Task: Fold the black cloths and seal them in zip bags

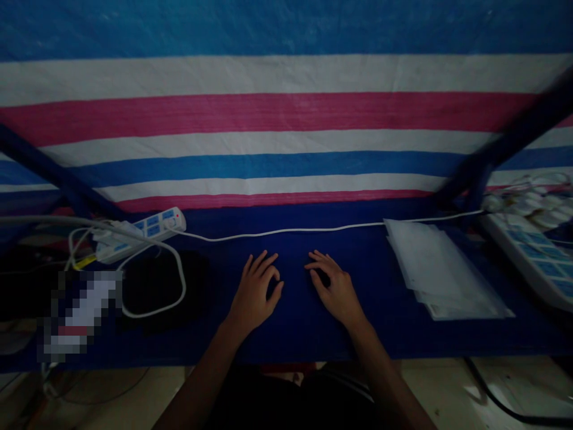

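While my two hands rest palm down on the dark blue tabletop (293, 331), neither has hold of anything; my left hand (254, 292) sits half open with its fingers loosely curled, and my right hand (335, 289) mirrors it, the fingers (316, 266) bent and slightly spread, pointing toward the left hand across a narrow gap; the light is dim and the undersides are in shadow, so I cannot tell whether every fingertip meets the surface; just behind both hands, a thin white cable (286, 232) runs across the tabletop without touching them; to my left it leads to a white power strip (143, 234) with blue-marked sockets and plugs crowded into it, and a white cord (176, 280) loops around a shapeless black item (154, 286) too dark to make out; farther left, a pixelated patch (78, 313) hides whatever lies there; to my right lies a stack of translucent sheets (447, 272), and beyond it a white device with blue keys (537, 257) is cut off by the edge of the view, with a pale heap (532, 206) on it that I cannot identify; ahead hangs a blue, white and pink striped tarpaulin (286, 119), crossed by dark blue bars (505, 146); below the table's edge, a black cable (495, 403) lies on the floor (430, 382).
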Demonstrator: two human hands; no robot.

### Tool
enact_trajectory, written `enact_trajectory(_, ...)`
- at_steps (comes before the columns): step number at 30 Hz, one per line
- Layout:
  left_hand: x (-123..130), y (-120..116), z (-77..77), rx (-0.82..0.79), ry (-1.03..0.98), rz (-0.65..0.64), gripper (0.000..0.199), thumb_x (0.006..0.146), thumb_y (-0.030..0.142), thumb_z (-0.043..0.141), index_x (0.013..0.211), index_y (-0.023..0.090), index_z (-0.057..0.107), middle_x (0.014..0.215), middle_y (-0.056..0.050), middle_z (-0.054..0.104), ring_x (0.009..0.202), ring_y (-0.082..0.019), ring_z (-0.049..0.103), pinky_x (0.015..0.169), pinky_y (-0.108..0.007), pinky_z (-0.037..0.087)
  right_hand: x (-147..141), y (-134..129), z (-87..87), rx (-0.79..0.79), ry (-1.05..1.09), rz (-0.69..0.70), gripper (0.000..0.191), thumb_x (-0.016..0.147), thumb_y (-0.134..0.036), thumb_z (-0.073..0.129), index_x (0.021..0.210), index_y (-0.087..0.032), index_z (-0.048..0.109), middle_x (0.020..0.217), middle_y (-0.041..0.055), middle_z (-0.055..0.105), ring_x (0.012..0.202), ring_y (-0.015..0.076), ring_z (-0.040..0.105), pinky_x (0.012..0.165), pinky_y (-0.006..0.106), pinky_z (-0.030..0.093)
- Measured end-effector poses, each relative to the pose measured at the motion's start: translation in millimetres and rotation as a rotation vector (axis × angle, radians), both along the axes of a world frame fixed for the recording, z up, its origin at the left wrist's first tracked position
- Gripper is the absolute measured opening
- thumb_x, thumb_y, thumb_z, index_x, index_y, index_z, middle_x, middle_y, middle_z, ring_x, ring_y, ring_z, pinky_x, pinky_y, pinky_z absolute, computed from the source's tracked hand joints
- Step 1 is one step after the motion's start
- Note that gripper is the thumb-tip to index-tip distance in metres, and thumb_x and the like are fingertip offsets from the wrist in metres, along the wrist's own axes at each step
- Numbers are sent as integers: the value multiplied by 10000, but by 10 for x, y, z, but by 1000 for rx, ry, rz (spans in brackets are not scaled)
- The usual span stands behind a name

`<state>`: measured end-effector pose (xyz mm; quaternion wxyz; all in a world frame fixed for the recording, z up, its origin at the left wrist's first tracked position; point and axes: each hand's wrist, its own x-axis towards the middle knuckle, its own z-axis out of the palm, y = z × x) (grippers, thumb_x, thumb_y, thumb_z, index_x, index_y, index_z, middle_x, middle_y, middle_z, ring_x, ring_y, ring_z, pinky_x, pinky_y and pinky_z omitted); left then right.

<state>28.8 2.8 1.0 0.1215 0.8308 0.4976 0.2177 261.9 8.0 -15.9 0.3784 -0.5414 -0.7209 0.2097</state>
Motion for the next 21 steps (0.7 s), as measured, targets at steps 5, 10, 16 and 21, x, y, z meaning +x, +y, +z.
enact_trajectory(5, -192, -308, 237, 19, -115, -38, 160, 1016, 189, 470, 981, 270, 603, 1267, -8, 749, 1374, -213, 586, 1296, -571, 302, -2, 1, -6, 9, 3, -6, 220, 1012, -308, 531, 1055, -256, 740, 1362, 91, 717, 1377, 282, 603, 1225, 611, 395)
enact_trajectory(10, -750, -667, 467, 186, -56, 238, 175, 986, 206, 530, 1088, 301, 635, 1361, -28, 690, 1433, -282, 517, 1229, -597, 393, 1, 3, -27, 14, 1, -8, 220, 1011, -303, 534, 1043, -248, 745, 1356, 101, 721, 1365, 287, 614, 1222, 609, 400)
enact_trajectory(16, -1448, -797, 291, 144, 366, 405, 564, 992, 417, 541, 1531, 267, 477, 1718, -117, 298, 1575, -445, 238, 1232, -756, 154, 14, 16, -62, 28, 0, 2, 222, 1011, -325, 546, 1044, -249, 752, 1362, 98, 718, 1372, 302, 607, 1212, 647, 390)
enact_trajectory(21, -1692, -738, 217, 124, 278, 323, 628, 1009, 346, 501, 1613, 278, 344, 1633, -106, 455, 1539, -361, 361, 1220, -607, 363, 13, 15, -58, 45, -8, 2, 237, 1022, -327, 529, 1046, -245, 750, 1357, 106, 719, 1361, 297, 617, 1204, 640, 407)
